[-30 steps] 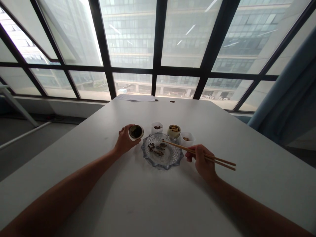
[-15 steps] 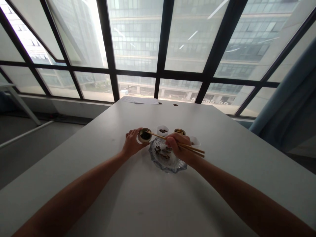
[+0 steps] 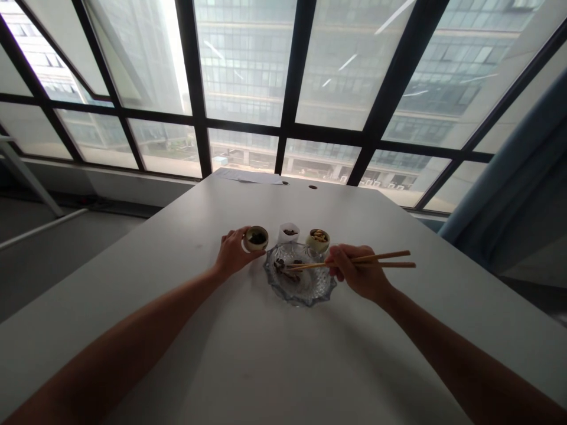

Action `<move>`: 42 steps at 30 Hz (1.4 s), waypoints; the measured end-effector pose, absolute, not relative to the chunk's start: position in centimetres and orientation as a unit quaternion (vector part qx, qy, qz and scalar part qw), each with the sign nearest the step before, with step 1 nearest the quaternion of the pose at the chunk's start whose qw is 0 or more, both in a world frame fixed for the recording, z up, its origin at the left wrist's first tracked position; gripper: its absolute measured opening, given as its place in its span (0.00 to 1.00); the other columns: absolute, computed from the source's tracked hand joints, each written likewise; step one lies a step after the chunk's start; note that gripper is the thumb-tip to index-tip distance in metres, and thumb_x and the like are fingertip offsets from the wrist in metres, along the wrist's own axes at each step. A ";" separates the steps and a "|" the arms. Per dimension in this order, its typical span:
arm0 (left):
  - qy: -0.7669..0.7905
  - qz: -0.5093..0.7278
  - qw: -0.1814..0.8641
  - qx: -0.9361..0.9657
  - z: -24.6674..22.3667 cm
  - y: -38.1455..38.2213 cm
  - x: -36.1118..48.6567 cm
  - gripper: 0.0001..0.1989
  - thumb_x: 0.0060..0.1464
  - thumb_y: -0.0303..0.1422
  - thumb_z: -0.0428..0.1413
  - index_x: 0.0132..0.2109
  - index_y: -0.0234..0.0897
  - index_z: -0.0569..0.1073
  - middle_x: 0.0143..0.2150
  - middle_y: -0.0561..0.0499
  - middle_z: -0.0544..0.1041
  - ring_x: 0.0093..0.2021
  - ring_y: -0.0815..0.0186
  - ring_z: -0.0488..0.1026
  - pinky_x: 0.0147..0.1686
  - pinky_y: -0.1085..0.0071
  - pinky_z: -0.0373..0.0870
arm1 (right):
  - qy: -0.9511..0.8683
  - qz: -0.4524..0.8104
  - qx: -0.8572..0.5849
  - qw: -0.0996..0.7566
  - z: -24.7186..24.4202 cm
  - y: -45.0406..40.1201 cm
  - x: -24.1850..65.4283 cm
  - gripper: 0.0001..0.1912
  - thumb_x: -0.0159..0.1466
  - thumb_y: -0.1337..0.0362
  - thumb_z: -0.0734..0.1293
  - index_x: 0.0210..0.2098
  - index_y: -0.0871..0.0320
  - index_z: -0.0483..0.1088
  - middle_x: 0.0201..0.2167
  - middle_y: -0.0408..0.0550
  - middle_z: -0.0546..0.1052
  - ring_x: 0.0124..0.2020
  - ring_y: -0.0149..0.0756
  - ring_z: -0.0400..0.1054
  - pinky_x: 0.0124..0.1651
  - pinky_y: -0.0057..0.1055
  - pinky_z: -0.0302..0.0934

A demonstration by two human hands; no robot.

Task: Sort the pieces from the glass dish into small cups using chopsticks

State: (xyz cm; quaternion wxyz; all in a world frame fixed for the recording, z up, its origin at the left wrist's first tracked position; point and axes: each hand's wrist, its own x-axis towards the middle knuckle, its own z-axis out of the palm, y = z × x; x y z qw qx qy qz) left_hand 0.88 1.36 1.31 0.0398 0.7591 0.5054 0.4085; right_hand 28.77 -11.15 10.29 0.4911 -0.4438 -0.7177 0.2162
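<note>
My left hand is wrapped round a small round cup with dark contents, just left of a scalloped glass plate. Wooden chopsticks are held in my right hand, at the plate's right side. Their tips reach over the plate to dark brown pieces lying in its left part. Whether the tips grip a piece is too small to tell. Behind the plate stand a white cup with dark bits and a round cup with yellowish pieces.
All of this stands on a large white table. Papers lie at its far edge, near two dark holes. Beyond are windows with black frames. A blue curtain hangs at the right, and a white metal frame stands at the left.
My right hand has moved right, and the chopstick tips have gone from the left cup down to the pieces on the plate. My left hand still holds its cup. The view has shifted slightly.
</note>
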 end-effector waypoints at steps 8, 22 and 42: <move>0.515 0.405 0.046 0.754 1.6 1.2 0.8 0.35 0.42 0.47 0.68 0.56 0.41 0.69 0.49 0.44 0.79 0.51 0.51 0.74 0.54 0.54 0.65 | -0.791 0.195 -0.428 0.392 10.0 -12.4 28.8 0.29 0.70 0.45 0.61 0.21 0.58 0.71 0.15 0.44 0.71 0.16 0.29 0.64 0.18 0.23 0.57; 0.534 0.385 0.070 0.750 1.8 1.2 0.8 0.34 0.43 0.49 0.67 0.55 0.42 0.70 0.47 0.46 0.79 0.50 0.50 0.74 0.54 0.53 0.65 | -0.493 0.337 -0.481 0.642 5.8 -10.4 30.7 0.32 0.56 0.34 0.71 0.24 0.60 0.72 0.13 0.46 0.71 0.10 0.30 0.61 0.10 0.24 0.56; 0.537 0.378 0.141 0.741 2.0 1.8 -0.5 0.41 0.48 0.53 0.61 0.63 0.36 0.63 0.59 0.37 0.73 0.57 0.51 0.72 0.57 0.55 0.67 | -0.344 0.328 -0.463 0.748 2.0 -10.3 31.4 0.33 0.53 0.33 0.71 0.27 0.60 0.70 0.14 0.44 0.72 0.12 0.30 0.63 0.12 0.24 0.57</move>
